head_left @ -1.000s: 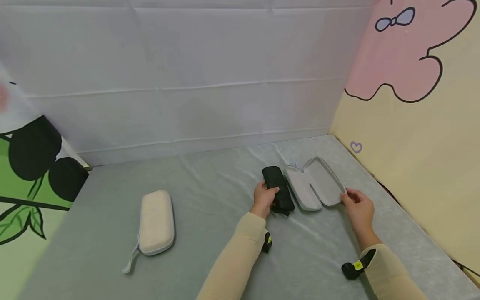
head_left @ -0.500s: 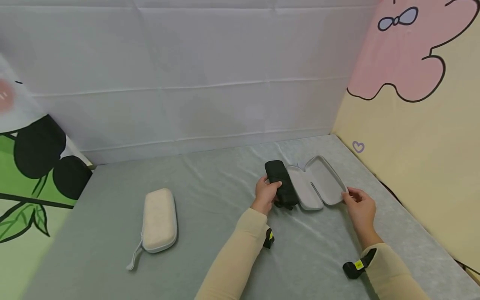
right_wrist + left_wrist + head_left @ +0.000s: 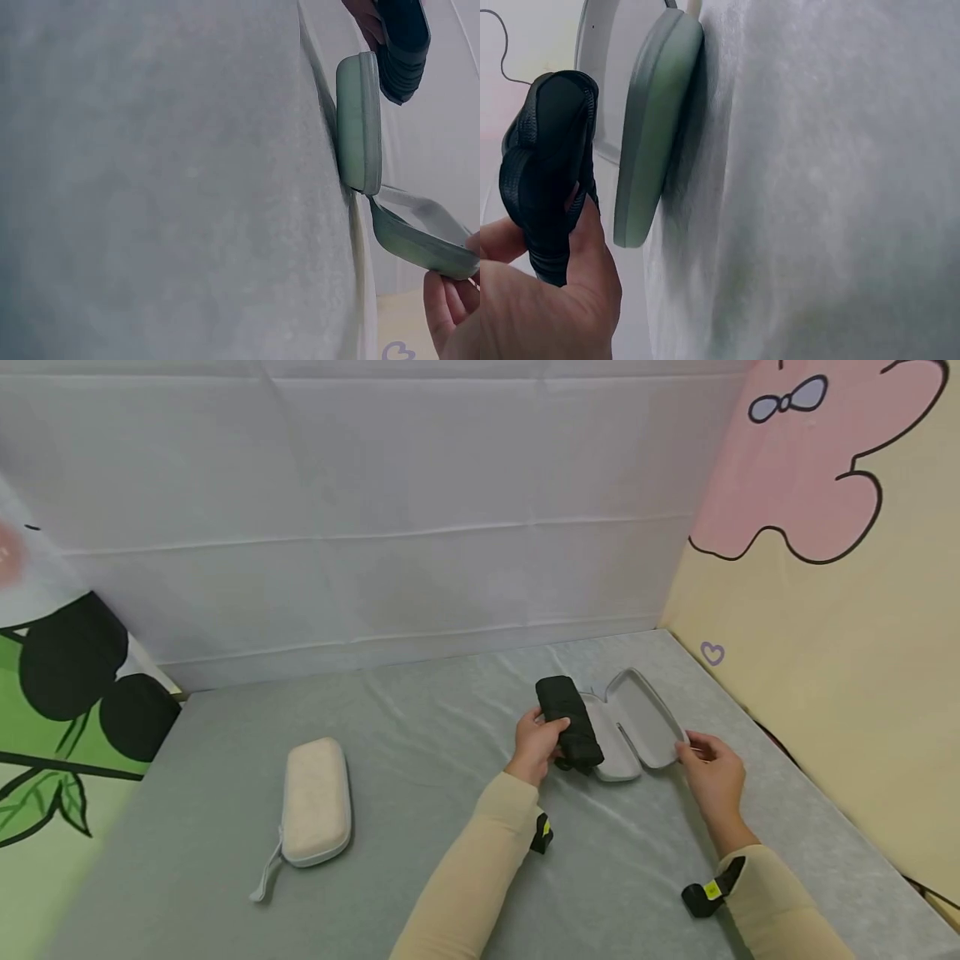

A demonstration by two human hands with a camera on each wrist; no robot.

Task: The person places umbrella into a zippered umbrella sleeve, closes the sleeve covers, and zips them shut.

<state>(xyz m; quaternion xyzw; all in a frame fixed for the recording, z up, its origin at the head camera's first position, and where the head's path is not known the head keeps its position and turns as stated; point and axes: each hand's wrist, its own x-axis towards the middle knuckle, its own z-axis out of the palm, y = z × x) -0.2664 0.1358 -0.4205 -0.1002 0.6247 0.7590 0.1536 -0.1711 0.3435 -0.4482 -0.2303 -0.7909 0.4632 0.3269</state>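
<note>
My left hand (image 3: pixel 535 747) grips a compact black folded umbrella (image 3: pixel 567 718), thumb across its upper face. In the left wrist view, layered folds and ribbed edges show on the umbrella (image 3: pixel 555 150), which is held above the cloth. The zip case (image 3: pixel 615 739) lies spread open beside it, with a pale grey lining and a greenish outer shell; the umbrella overlaps its left half in the head view. My right hand (image 3: pixel 715 777) pinches the outer edge of the right half, which tilts up in the right wrist view, where the fingers (image 3: pixel 450 300) hold its edge.
A closed cream case (image 3: pixel 317 802) with a grey zip band and wrist strap lies on the left of the grey-green cloth (image 3: pixel 420 860). A white sheet (image 3: pixel 390 577) hangs behind the table, with a printed yellow wall (image 3: pixel 825 693) at the right.
My left hand has lifted the umbrella and carried it rightward and away from me, so it now covers part of the case's left half. My right hand stays at the case edge.
</note>
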